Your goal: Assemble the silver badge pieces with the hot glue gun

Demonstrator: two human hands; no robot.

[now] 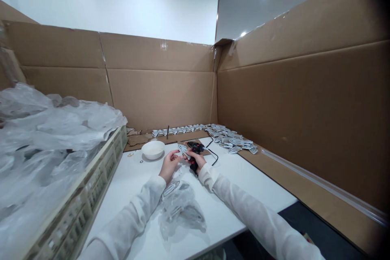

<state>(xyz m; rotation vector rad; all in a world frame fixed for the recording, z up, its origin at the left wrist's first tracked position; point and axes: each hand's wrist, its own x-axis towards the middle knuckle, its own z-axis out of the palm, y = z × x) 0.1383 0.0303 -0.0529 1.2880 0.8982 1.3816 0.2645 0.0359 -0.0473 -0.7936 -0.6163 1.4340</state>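
Note:
Over the middle of the white table, a small pale-grey ring-shaped piece (183, 150) is held up between my hands. My left hand (170, 165) is at its left edge, fingers curled and apart; whether they touch it is unclear. My right hand (199, 160) is closed round the handle of a black glue gun (195, 146) with orange marks, and its thumb and fingertips meet the lower end of the piece. A pale stick shows at the gun's rear. Below my hands lies a clear plastic bag (182, 210) with similar grey pieces in it.
A white bowl (153, 150) stands left of my hands, near a small dark ring (141, 161). Many grey pieces (233, 139) are heaped at the back right, beside a row along the back. A crate (91, 189) of plastic bags stands left. Cardboard walls (161, 93) enclose the table.

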